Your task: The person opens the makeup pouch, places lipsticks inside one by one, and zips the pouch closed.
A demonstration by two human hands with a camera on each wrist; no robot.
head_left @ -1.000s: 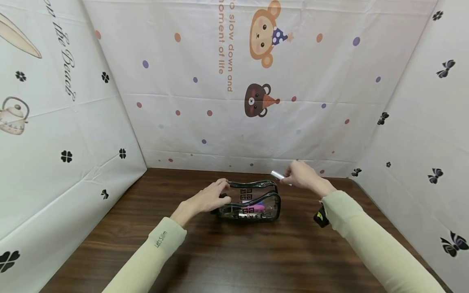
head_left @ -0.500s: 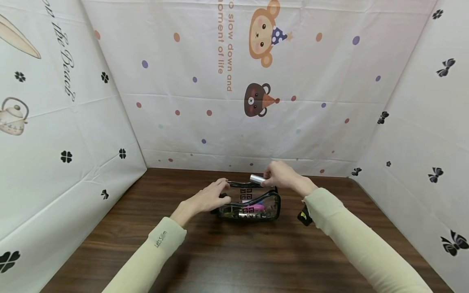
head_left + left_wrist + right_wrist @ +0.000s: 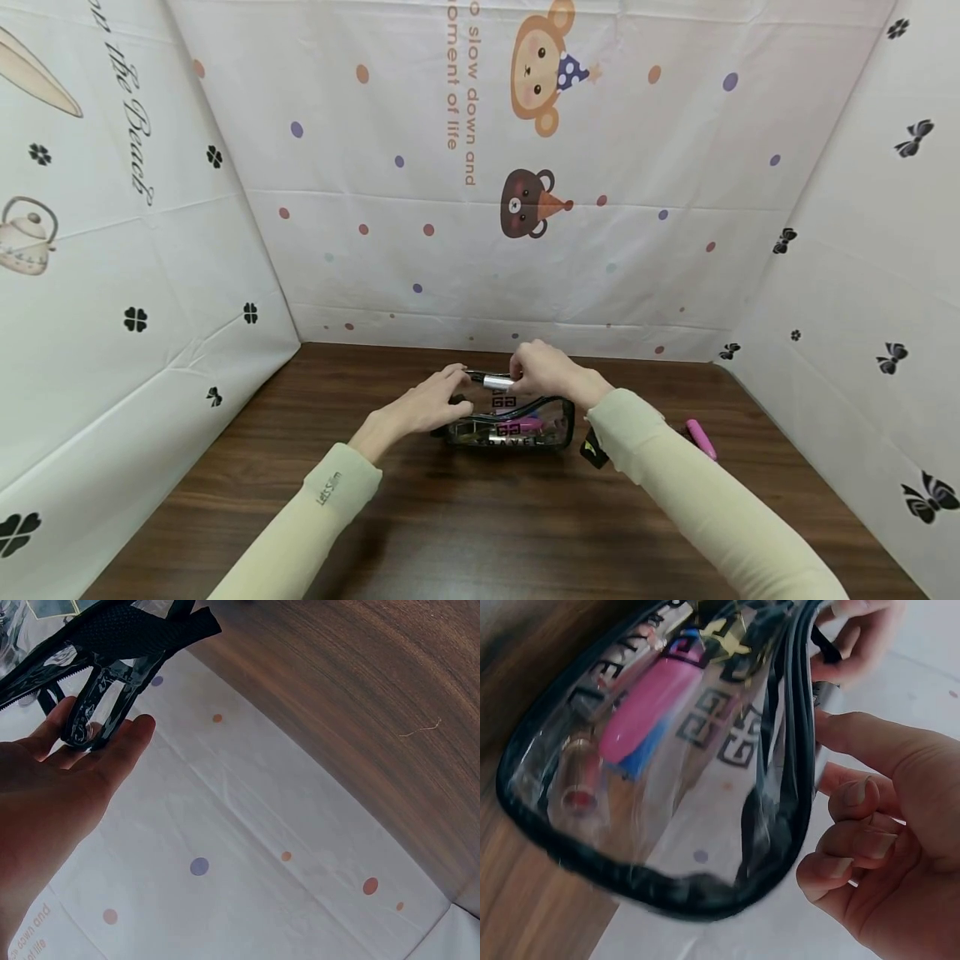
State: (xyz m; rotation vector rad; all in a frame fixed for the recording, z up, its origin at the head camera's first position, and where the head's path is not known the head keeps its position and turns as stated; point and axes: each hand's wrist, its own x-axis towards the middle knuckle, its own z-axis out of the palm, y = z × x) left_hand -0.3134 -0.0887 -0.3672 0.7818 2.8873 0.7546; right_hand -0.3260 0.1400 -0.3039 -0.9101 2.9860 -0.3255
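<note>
A clear toiletry bag point(image 3: 566, 437) with black trim stands on the table, its top unzipped. My left hand point(image 3: 431, 402) holds its left end at the opening; in the left wrist view the fingers are by a black loop point(image 3: 81, 727) at that end. My right hand point(image 3: 546, 369) pinches a short silver tube point(image 3: 497, 382) above the opening. Behind the bag's rim in the right wrist view, the tube is mostly hidden. Through the clear side show a pink rounded item point(image 3: 649, 709), something blue point(image 3: 641, 754) and a small tube with a red part point(image 3: 577, 776).
On the dark wooden table point(image 3: 450, 533), a pink tube-like item point(image 3: 701, 439) lies to the right, partly beside my sleeve, with something dark next to it. A black device point(image 3: 594, 450) hangs under my right wrist. Printed white sheets point(image 3: 360, 267) wall in the back and sides.
My right hand has moved left with the silver tube, from right of the bag to over its opening. The pink item on the right has come into view. The left hand stays put.
</note>
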